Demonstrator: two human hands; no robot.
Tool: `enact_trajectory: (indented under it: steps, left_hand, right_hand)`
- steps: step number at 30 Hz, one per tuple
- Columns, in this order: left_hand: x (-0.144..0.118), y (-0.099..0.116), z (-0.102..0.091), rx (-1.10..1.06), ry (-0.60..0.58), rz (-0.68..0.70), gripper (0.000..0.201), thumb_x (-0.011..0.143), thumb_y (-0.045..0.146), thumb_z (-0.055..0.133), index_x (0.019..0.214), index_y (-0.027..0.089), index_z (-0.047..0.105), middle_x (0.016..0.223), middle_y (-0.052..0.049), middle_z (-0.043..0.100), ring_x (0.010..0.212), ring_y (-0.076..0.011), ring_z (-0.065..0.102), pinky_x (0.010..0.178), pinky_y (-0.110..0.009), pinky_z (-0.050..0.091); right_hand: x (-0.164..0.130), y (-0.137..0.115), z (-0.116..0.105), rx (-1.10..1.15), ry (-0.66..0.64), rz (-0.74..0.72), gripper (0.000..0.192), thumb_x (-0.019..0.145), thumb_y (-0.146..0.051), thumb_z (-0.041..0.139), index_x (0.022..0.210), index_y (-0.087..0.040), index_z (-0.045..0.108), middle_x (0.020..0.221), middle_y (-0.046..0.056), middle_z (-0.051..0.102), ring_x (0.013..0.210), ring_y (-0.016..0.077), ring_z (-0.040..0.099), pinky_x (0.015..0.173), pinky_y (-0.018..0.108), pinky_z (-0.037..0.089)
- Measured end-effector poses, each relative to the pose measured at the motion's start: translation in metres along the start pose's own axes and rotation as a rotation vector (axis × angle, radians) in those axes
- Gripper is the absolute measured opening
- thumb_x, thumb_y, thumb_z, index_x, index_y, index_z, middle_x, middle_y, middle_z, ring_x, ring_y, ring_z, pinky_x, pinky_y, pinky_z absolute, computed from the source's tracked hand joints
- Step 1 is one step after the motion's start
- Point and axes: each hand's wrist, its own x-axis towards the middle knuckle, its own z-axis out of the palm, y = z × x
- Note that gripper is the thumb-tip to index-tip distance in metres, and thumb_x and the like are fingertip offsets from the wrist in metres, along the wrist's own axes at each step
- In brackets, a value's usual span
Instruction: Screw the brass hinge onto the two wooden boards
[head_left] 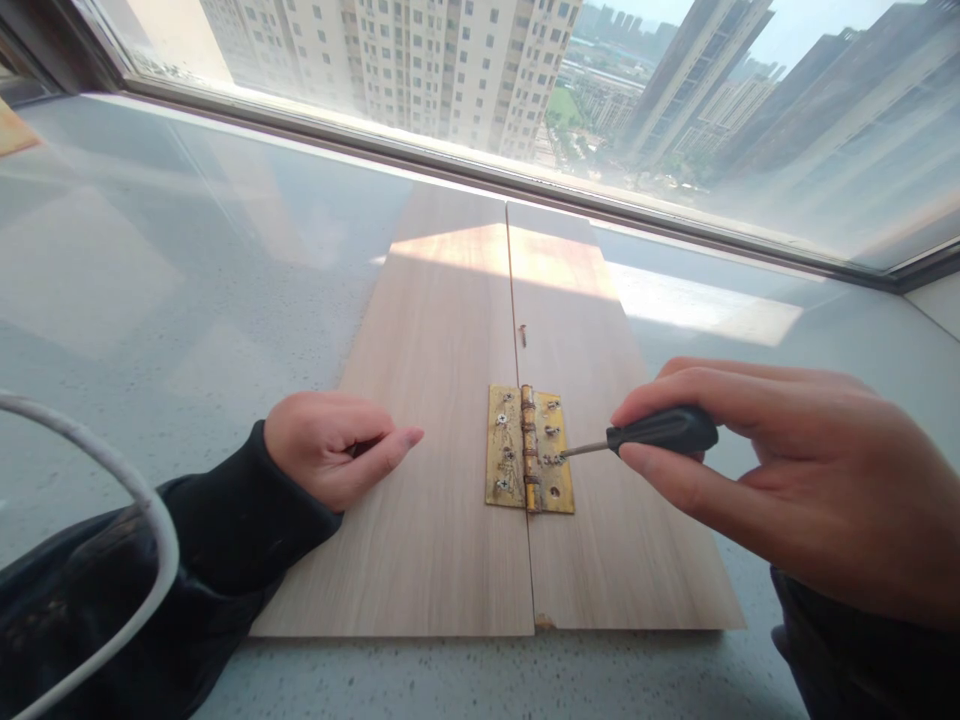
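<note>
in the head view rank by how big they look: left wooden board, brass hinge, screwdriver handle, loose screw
1. left wooden board
2. brass hinge and screwdriver handle: about alike, and the handle is raised nearer the camera, so unranked
3. loose screw

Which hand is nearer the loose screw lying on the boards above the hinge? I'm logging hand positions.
Right, narrowly. The right hand holds the screwdriver to the right of and below the loose screw. The left hand rests on the left board, farther off, lower left.

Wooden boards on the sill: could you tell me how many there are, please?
2: the left board lies under the left hand; the right board adjoins it, joined by the brass hinge. None looks hidden.
</note>
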Motion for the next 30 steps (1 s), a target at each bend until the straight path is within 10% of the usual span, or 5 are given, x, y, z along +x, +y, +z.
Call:
enact_trajectory:
  steps: [30]
  left_hand:
    - [-0.0008,-0.0019,0.0018,-0.019,0.021,-0.006,0.049,0.092,0.033,0.052,0.047,0.017,0.041,0.049,0.005,0.029,0.051,-0.0098,0.025,0.049,-0.026,0.024]
  right_hand:
    - [0.005,0.0044,0.0062,-0.224,-0.096,-0.21,0.017,0.089,-0.03,0.052,0.077,-0.022,0.06,0.064,0.0,0.061,0.049,0.0134,0.051,0.048,0.03,0.039]
